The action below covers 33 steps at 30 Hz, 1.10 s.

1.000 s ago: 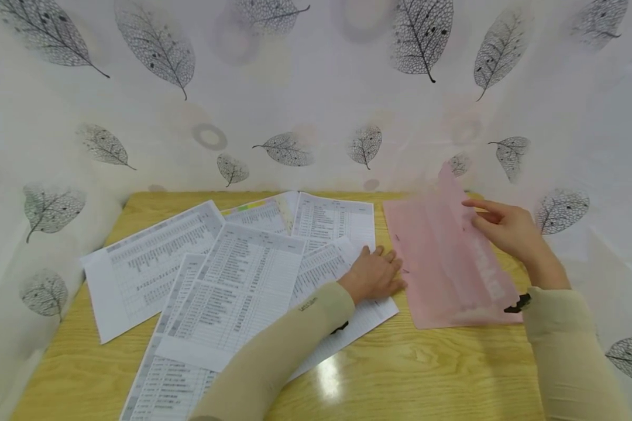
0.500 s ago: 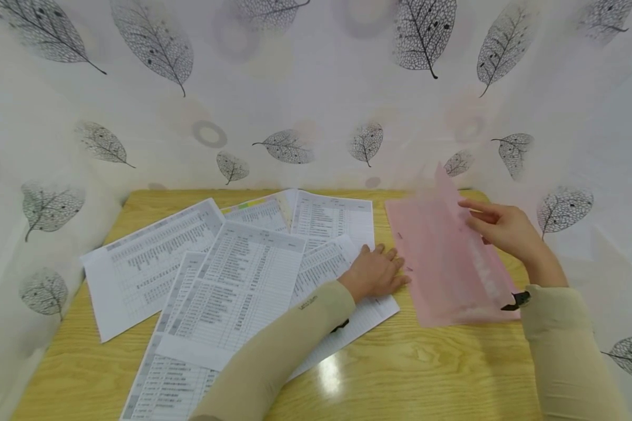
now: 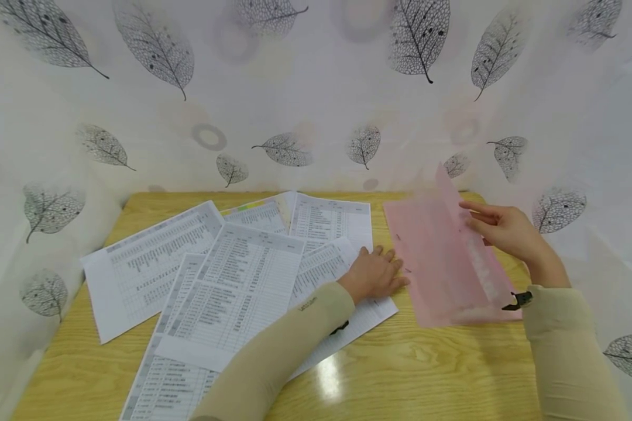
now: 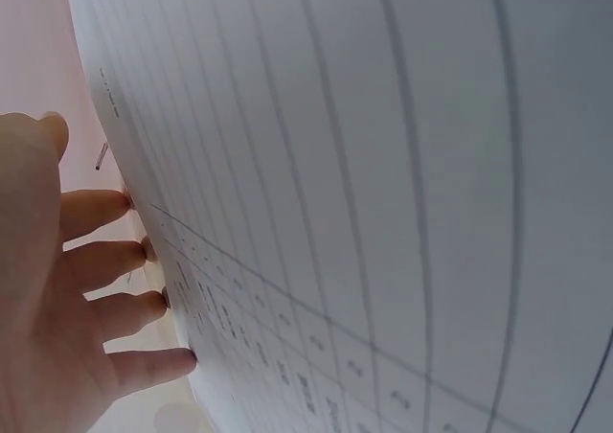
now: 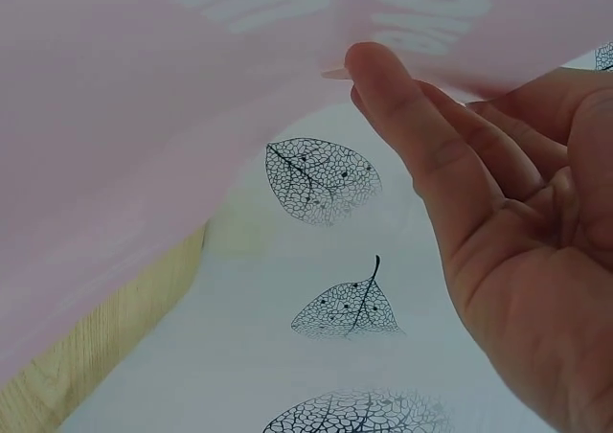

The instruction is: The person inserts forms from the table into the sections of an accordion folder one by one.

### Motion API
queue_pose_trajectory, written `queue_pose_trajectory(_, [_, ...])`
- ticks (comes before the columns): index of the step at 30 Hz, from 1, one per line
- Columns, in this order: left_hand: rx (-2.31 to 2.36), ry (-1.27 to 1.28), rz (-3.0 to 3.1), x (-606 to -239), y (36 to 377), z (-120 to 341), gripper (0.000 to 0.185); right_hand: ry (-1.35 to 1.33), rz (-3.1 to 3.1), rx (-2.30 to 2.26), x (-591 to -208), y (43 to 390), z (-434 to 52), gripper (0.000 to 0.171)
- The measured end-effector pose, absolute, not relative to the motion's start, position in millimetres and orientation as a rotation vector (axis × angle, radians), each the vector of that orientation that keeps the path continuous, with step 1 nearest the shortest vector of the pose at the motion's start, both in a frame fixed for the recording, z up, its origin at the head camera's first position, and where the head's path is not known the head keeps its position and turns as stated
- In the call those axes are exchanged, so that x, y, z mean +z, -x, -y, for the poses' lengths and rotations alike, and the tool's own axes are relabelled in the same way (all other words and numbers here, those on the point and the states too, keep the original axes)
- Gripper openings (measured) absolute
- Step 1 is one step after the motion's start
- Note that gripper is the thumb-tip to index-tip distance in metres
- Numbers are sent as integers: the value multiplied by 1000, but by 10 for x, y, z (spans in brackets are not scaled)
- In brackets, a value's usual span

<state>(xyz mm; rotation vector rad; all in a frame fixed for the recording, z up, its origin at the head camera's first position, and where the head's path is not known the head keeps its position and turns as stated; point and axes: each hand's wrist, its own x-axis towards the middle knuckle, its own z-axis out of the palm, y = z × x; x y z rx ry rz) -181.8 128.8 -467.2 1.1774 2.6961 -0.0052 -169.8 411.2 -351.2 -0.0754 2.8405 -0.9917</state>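
A translucent pink folder [image 3: 442,263] lies on the right of the wooden table [image 3: 426,362], its top flap lifted. My right hand [image 3: 502,231] holds the flap's right edge between thumb and fingers. The right wrist view shows the pink folder [image 5: 144,117] above my right hand [image 5: 517,241], one fingertip on its edge. My left hand [image 3: 376,273] rests flat on the printed sheets [image 3: 242,275], fingers pointing at the folder's left edge. Seen from the left wrist, the left hand [image 4: 57,299] has straight fingers at the edge of a printed sheet [image 4: 383,213], and the pink folder [image 4: 38,50] shows beyond.
Several printed table sheets overlap across the left and middle of the table. A white cloth with leaf prints [image 3: 316,88] closes off the back and both sides. Bare wood runs along the front edge.
The right hand has tipped the pink flap slightly more upright and to the left. The left hand has stayed on the sheets.
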Motion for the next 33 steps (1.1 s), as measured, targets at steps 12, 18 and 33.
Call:
queue_pose_trajectory(12, [164,-1171,-2655,-4574,1866,-1138,64,80,-2857,-961,-3494,1722,-4067,54])
queue_pose_trajectory(18, [357,-1135,-2687,-4378,1955,-776,64,62,-2861,-933,-3461,1712,-4035,55])
queue_pose_trajectory(33, [1096,-446,-2797,-4148,2252,849,39,67,-2865,-946,-3463,1642,-4037,57])
